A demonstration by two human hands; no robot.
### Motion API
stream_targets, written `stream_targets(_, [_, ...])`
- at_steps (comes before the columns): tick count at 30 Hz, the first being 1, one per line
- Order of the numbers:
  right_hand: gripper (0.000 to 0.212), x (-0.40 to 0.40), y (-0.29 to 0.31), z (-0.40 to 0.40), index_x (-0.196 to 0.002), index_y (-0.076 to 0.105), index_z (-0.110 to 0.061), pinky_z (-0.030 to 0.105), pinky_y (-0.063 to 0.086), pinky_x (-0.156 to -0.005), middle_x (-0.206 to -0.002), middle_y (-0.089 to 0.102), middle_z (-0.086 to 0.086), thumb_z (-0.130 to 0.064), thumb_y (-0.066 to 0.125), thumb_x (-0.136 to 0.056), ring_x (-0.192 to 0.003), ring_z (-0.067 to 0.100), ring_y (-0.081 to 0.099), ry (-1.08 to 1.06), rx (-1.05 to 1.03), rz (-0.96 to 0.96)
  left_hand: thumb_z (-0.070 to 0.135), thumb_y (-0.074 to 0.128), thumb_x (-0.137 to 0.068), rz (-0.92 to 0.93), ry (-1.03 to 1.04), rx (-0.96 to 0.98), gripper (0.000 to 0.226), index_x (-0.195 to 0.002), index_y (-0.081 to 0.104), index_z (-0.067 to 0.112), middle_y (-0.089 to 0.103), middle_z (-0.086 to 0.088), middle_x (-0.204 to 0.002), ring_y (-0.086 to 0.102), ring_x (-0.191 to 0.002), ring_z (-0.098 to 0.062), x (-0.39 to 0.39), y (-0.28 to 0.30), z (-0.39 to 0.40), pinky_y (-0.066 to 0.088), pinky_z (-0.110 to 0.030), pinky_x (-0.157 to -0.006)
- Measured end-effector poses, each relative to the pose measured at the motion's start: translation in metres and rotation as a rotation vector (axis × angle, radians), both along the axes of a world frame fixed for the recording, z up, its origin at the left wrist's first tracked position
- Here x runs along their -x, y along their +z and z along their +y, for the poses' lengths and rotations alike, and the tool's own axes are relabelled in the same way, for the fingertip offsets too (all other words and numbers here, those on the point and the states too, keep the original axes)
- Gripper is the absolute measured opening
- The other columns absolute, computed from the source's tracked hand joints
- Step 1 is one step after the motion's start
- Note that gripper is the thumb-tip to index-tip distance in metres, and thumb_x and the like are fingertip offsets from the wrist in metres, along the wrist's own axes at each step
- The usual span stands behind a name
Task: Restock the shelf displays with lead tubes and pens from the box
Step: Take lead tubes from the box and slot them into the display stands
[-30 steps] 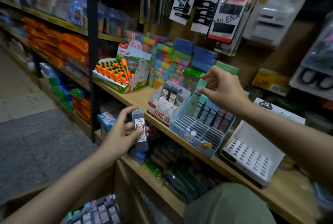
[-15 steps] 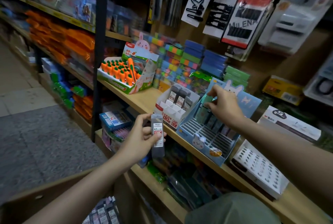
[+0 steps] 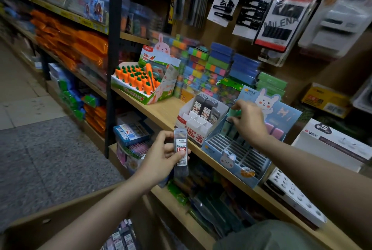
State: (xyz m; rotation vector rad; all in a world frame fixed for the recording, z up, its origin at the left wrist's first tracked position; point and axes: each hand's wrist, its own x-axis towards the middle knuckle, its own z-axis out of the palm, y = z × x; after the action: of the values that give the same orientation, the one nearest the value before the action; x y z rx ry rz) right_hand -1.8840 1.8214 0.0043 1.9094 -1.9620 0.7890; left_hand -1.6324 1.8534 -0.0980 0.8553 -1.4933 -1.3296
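My left hand grips a small stack of grey lead tubes with white and red labels, held upright in front of the shelf edge. A white lead-tube display on the wooden shelf holds several tubes in its back rows; the front slots are bare. My right hand pinches a green-capped pen at the back row of the blue rabbit pen display. The cardboard box sits at bottom left, with more lead tubes inside.
A carrot-eraser display stands left on the shelf, stacked colourful boxes behind. A white perforated display lies to the right. Hair-clip cards hang above. Lower shelves hold packets. My knee is at bottom right.
My right hand moved down from above the blue display to its back row, still pinching the green pen. My left hand with the lead tubes stayed in front of the shelf edge.
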Motion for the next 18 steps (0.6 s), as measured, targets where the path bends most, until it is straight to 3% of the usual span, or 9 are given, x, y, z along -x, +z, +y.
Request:
stream_targets(6, [0.033,-0.002,0.003,0.008,-0.116,0.063,-0.006,0.044,0.05,-0.088,-0.113,0.062,0.014,-0.016,0.073,-0.086,-0.103,0.031,0.058,-0.006,-0.032,0.095,0.008,0.065,-0.089,0.021,0.05,-0.011,0.037,-0.118,0.048,0.023,0.072,-0.005,-0.108,0.07,-0.099,-0.023,0.001,0.003,0.001,0.053,-0.05,-0.093])
stream_targets(8, [0.036,-0.004,0.005,0.018,-0.122,0.062,-0.009,0.039,0.052,-0.089,-0.118,0.059,0.01,-0.02,0.07,-0.088,-0.102,0.026,0.06,0.042,0.015,0.061,0.008,0.064,-0.09,0.045,0.05,-0.02,0.035,-0.118,0.051,0.022,0.073,-0.004,-0.105,0.07,-0.098,-0.023,0.001,0.004,0.001,0.053,-0.05,-0.093])
stream_targets(12, [0.024,-0.02,0.01,0.032,-0.114,0.064,-0.019,0.023,0.052,-0.07,-0.107,0.059,-0.003,-0.029,0.063,-0.092,-0.073,0.002,0.058,0.167,0.102,0.003,0.009,0.063,-0.091,0.075,0.04,-0.029,0.03,-0.117,0.056,0.022,0.074,-0.001,-0.103,0.071,-0.097,-0.019,0.002,0.005,0.001,0.056,-0.045,-0.09])
stream_targets(14, [0.025,-0.029,0.015,0.027,-0.111,0.067,-0.019,0.026,0.051,-0.068,-0.101,0.065,-0.003,-0.034,0.061,-0.093,-0.075,0.005,0.057,0.139,0.069,0.062,0.01,0.061,-0.092,0.085,0.049,-0.03,0.03,-0.119,0.057,0.023,0.074,0.0,-0.104,0.07,-0.098,-0.018,0.003,0.005,0.002,0.057,-0.039,-0.087])
stream_targets(18, [0.036,-0.046,0.024,0.003,-0.117,0.065,-0.016,0.041,0.056,-0.079,-0.105,0.07,0.003,-0.04,0.063,-0.09,-0.097,0.023,0.064,0.001,-0.128,0.129,0.01,0.06,-0.093,0.105,0.066,-0.042,0.031,-0.121,0.058,0.024,0.074,0.002,-0.105,0.07,-0.098,-0.011,0.002,0.003,0.003,0.056,-0.023,-0.076])
